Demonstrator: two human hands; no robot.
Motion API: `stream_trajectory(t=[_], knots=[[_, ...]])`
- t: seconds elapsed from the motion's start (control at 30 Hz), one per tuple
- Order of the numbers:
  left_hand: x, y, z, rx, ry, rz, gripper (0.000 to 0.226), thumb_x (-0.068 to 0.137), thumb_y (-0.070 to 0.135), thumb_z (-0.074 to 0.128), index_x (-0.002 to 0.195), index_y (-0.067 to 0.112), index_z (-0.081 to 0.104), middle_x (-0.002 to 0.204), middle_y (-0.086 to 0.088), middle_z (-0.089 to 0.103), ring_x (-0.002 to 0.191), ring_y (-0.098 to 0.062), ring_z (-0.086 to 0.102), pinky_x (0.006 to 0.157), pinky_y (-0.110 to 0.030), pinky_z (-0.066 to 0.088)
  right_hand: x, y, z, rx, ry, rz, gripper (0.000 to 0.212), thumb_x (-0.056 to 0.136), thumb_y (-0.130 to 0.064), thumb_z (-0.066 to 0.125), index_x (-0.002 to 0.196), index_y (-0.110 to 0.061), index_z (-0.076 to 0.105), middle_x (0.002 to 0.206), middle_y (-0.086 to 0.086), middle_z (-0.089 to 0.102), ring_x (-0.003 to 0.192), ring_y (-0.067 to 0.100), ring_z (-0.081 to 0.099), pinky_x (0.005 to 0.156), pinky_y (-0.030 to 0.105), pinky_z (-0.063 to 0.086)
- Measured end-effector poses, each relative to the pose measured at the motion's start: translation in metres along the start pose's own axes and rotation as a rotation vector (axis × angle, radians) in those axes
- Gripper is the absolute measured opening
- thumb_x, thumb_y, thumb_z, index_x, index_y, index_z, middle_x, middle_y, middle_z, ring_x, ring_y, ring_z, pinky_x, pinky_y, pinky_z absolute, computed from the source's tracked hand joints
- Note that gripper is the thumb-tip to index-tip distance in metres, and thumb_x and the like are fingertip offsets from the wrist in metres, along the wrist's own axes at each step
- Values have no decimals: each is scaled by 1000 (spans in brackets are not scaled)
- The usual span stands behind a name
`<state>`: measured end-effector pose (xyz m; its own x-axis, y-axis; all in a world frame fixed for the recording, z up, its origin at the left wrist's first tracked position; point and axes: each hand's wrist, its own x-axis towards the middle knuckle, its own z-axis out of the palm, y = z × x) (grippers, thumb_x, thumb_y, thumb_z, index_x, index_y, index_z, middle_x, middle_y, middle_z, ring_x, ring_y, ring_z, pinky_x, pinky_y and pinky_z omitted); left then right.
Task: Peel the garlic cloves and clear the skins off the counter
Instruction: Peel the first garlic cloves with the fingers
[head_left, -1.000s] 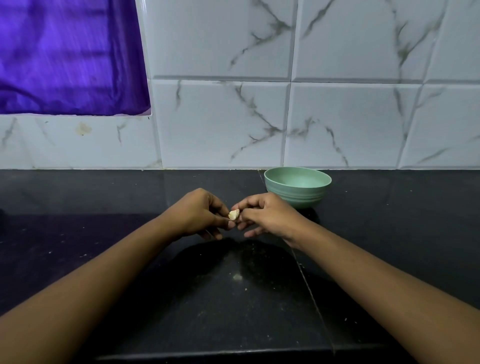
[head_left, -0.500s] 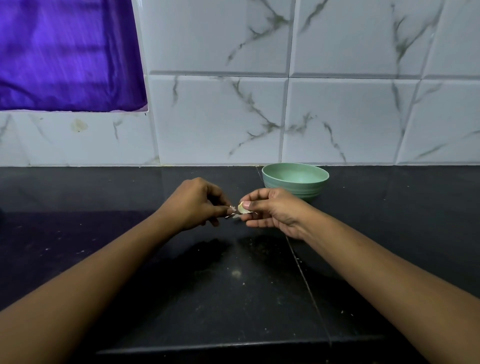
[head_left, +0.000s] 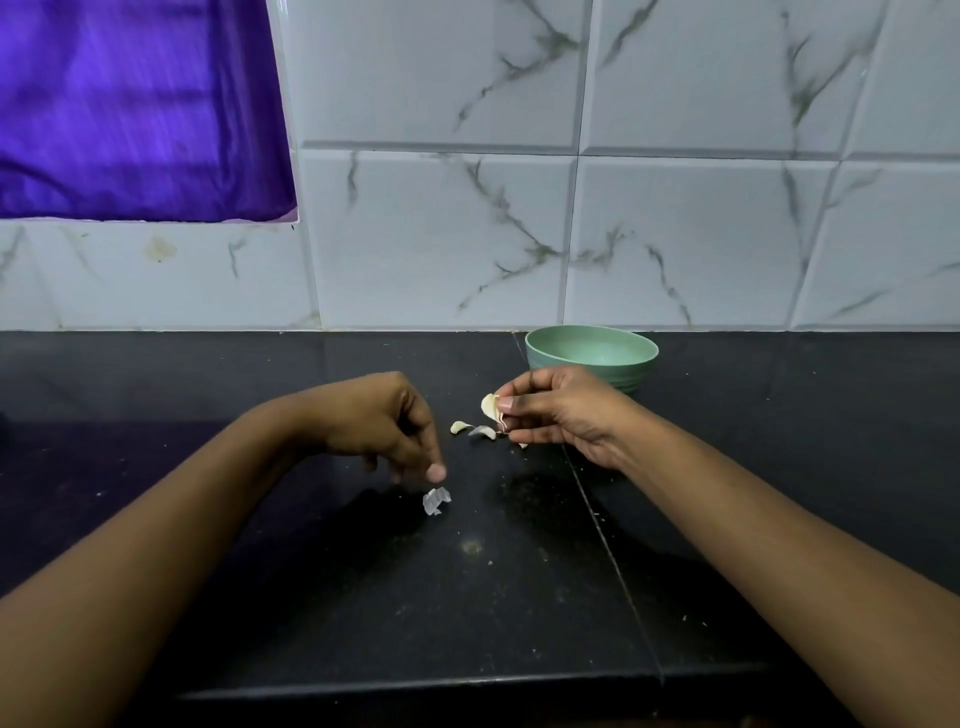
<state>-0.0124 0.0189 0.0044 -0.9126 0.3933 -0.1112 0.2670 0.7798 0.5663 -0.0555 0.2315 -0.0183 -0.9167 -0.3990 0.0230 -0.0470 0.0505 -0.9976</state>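
Observation:
My right hand (head_left: 558, 413) pinches a pale garlic clove (head_left: 489, 406) between thumb and fingertips, just above the black counter (head_left: 363, 597). A strip of skin hangs from the clove. My left hand (head_left: 387, 426) hovers lower and to the left, fingers pointing down and holding nothing. Just below its fingertips lies a thin white piece of skin (head_left: 436, 501). Two more pale skin pieces (head_left: 470, 429) lie on the counter between my hands. Small flecks are scattered over the dark surface.
A green bowl (head_left: 591, 352) stands behind my right hand, close to the white marble-tiled wall (head_left: 675, 234). A purple cloth (head_left: 130, 104) covers an opening at the upper left. The counter's front edge (head_left: 467, 688) runs across the bottom.
My hands have parted. The left hand pulled skin off the clove, moved down and left, and let it fall onto the counter. The right hand kept the clove.

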Motion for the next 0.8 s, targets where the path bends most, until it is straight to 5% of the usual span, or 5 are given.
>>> stream_trajectory(t=[0.17, 0.5, 0.8], knots=[[12, 3, 13, -350, 372, 27, 16, 81, 23, 73, 96, 20, 69, 80, 2, 74, 71, -8, 69, 56, -21, 51, 0, 1, 3, -8, -5, -36, 12, 82, 4, 65, 80, -7, 62, 73, 6, 64, 55, 5, 64, 55, 16, 55], [29, 9, 37, -679, 460, 96, 6, 79, 6, 73, 80, 11, 71, 69, -6, 73, 63, -9, 68, 62, -18, 55, -2, 1, 6, -2, 25, -97, 12, 79, 3, 68, 73, -6, 63, 59, 0, 65, 54, 6, 64, 55, 16, 55], [30, 10, 39, -660, 502, 174, 4, 77, 6, 72, 80, 8, 72, 73, -10, 73, 64, -12, 68, 68, -24, 58, -3, -2, 5, -23, 48, -116, 11, 77, 5, 70, 71, -4, 66, 57, 2, 65, 54, 8, 64, 52, 16, 53]])
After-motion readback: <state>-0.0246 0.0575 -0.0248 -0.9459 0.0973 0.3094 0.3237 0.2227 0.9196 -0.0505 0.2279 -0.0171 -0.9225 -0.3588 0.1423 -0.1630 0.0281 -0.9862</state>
